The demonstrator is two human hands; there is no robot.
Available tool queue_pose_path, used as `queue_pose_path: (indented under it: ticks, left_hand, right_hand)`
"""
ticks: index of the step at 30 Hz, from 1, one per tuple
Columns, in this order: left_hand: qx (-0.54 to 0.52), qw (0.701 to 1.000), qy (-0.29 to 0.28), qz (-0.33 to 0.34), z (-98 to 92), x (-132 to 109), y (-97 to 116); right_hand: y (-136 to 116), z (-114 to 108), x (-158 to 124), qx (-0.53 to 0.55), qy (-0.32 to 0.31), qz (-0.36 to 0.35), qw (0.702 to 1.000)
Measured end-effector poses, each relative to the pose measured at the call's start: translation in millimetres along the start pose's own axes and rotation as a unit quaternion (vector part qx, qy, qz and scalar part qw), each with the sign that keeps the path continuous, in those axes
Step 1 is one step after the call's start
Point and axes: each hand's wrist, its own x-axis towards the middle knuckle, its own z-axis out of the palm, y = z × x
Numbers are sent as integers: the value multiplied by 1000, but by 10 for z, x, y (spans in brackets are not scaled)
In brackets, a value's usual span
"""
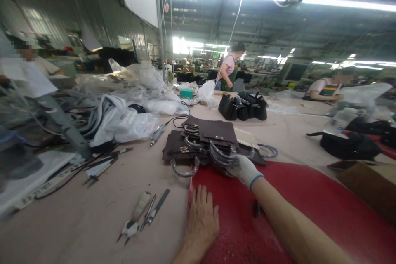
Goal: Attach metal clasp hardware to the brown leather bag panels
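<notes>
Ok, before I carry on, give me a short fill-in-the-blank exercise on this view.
1. The left hand lies flat on a surface coloured ____.
2. The gloved hand touching the wrapped handles is the person's ____ hand.
3. The glove's wrist edge is coloured ____.
4. The bags standing beyond the dark brown panels are coloured ____.

Missing words: red; right; blue; black.
</notes>
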Motion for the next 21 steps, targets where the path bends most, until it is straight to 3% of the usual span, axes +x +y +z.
queue_pose_path:
  ticks: [2, 5, 8, 11, 14, 17, 21]
  left_hand:
    - [4, 1000, -1, -2, -29, 12, 11]
    - [14, 1000, -6, 1, -65, 28, 26]
    - [27, 999, -23, 11, -124, 53, 39]
    - [37, 998, -41, 19, -207, 77, 49]
    - [37, 998, -45, 21, -257, 85, 39]
    - [27, 998, -50, 27, -267, 87, 11]
    - [-1, 998, -60, 16, -287, 126, 0]
  right_hand:
    - [-3, -108, -140, -109, 50, -50, 992]
    - [-54, -189, -363, -253, 98, -186, 944]
    - [-113, -134, -511, -369, 35, -316, 873]
    - [-143, -17, -549, -454, -51, -366, 811]
    - [-199, 35, -529, -492, -83, -384, 777]
    - [-307, -37, -599, -501, -73, -404, 762]
    - [-271, -304, -1069, -469, -87, -488, 731]
